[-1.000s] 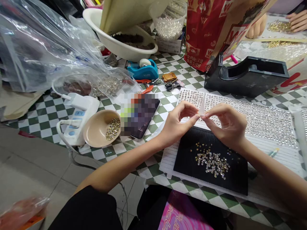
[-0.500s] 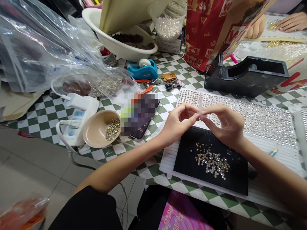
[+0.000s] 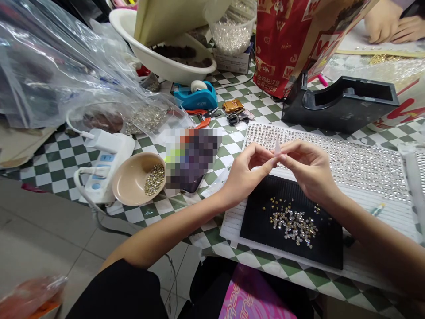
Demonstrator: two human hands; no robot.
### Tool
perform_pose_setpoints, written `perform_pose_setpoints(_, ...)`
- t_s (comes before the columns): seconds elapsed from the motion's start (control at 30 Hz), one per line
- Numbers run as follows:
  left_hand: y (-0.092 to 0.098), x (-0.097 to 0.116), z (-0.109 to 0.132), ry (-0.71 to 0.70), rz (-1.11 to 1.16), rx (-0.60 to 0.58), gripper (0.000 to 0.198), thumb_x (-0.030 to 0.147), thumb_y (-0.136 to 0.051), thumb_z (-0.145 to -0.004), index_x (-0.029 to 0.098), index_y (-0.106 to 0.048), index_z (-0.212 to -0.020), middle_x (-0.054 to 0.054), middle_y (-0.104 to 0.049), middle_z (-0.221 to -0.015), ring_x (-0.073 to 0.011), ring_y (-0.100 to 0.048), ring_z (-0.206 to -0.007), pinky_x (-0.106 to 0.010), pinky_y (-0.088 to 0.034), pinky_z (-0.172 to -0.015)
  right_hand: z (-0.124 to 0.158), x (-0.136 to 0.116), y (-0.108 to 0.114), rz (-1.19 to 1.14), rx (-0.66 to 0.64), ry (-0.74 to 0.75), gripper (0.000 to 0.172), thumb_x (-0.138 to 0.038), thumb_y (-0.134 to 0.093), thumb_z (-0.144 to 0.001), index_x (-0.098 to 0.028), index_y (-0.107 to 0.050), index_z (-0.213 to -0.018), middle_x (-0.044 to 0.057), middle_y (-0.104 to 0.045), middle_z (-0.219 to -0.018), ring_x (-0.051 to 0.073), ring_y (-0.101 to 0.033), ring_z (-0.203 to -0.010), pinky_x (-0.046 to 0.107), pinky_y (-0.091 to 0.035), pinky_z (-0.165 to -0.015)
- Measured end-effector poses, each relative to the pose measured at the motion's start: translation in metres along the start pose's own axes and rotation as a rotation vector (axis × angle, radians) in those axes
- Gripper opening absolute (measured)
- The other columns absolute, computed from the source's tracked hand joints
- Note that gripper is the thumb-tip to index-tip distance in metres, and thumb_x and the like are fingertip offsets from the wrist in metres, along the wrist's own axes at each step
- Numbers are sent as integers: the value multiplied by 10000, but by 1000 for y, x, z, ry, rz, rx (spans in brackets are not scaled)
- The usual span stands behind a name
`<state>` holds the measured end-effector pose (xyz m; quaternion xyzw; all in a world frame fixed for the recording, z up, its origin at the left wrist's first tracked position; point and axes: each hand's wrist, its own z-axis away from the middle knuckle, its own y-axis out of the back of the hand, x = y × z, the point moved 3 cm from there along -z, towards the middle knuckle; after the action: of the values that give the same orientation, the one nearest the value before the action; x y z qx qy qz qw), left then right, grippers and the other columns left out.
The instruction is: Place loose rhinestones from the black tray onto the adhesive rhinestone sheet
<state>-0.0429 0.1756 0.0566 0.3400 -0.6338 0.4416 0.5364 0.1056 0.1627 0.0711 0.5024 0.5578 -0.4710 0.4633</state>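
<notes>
My left hand (image 3: pixel 247 170) and my right hand (image 3: pixel 307 168) meet fingertip to fingertip above a black tray (image 3: pixel 327 250). Both pinch a small clear strip (image 3: pixel 277 146) that stands up between them. A heap of loose rhinestones (image 3: pixel 294 223) lies on the tray below my hands. Behind my hands a white sheet (image 3: pixel 361 168) carries rows of set rhinestones.
A beige bowl (image 3: pixel 131 181) of stones, a phone (image 3: pixel 192 157) and a power strip (image 3: pixel 101 166) lie to the left. A black tape dispenser (image 3: pixel 341 104), a blue one (image 3: pixel 199 95), keys (image 3: pixel 237 117), plastic bags (image 3: pixel 59 66) and a red bag (image 3: pixel 292 40) stand behind. Another person's hands (image 3: pixel 390 24) work at the far right.
The clear strip has tipped more upright between my fingers and my hands have closed in slightly. The other person's hands at the far right have shifted.
</notes>
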Motion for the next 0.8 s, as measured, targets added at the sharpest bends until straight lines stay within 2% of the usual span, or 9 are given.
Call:
perform_pose_setpoints(0.1, -5, 3, 9, -49, -167, -64, 190, 360, -452, -949, 195, -533, -997, 24, -650, -757, -87, -636, -726, -275, -527, -771, -8, -3, 10, 4, 69, -17, 152, -326, -765, -816, -230, -647, -823, 13, -725, -893, 156, -704, -818, 344, -607, -791)
perform_pose_setpoints(0.2, -16, 3, 20, -163, -395, -262, 240, 292, -338, -980, 191, -555, -998, 58, -585, -613, -70, -578, -587, -243, -495, -676, -18, -2, 19, 75, 89, -10, 201, -361, -778, -797, -229, -626, -811, 15, -729, -846, 161, -708, -773, 347, -616, -757)
perform_pose_setpoints(0.27, -24, 0, 28, -305, -536, -402, 251, 257, -329, -975, 184, -568, -990, 46, -602, -624, -73, -572, -578, -233, -473, -623, -23, 1, 22, 141, 69, -16, 221, -378, -790, -778, -221, -637, -806, 15, -714, -779, 155, -690, -709, 332, -608, -699)
perform_pose_setpoints(0.33, -30, -4, 35, -500, -684, -486, 252, 238, -334, -967, 176, -577, -987, 26, -637, -652, -85, -583, -593, -239, -460, -594, -25, 3, 22, 210, 39, -33, 236, -396, -801, -756, -215, -655, -797, 12, -694, -733, 145, -660, -652, 319, -587, -645)
perform_pose_setpoints(0.4, -33, -9, 40, -674, -811, -512, 252, 232, -340, -961, 173, -585, -970, 22, -641, -637, -97, -579, -580, -253, -445, -565, -26, 5, 22, 282, 13, -43, 236, -409, -803, -744, -216, -673, -785, 12, -683, -724, 136, -629, -624, 311, -564, -610)
perform_pose_setpoints(0.47, -35, -13, 42, -767, -880, -501, 246, 232, -354, -956, 173, -592, -949, 31, -623, -599, -101, -560, -546, -264, -428, -536, -27, 6, 21, 334, -1, -39, 217, -409, -794, -747, -221, -687, -763, 17, -682, -727, 132, -606, -612, 306, -545, -583)
perform_pose_setpoints(0.6, -35, -16, 42, -792, -903, -490, 238, 219, -369, -945, 167, -602, -941, 35, -617, -589, -97, -549, -535, -263, -425, -530, -28, 10, 17, 366, -7, -9, 172, -374, -782, -749, -225, -699, -728, 22, -700, -732, 136, -605, -603, 307, -536, -561)
perform_pose_setpoints(0.8, -37, -18, 43, -797, -936, -490, 251, 224, -365, -943, 171, -609, -931, 39, -622, -587, -100, -549, -533, -267, -416, -527, -29, 14, 10, 448, -32, 37, 170, -373, -763, -764, -222, -696, -726, 25, -731, -762, 165, -663, -667, 330, -578, -615)
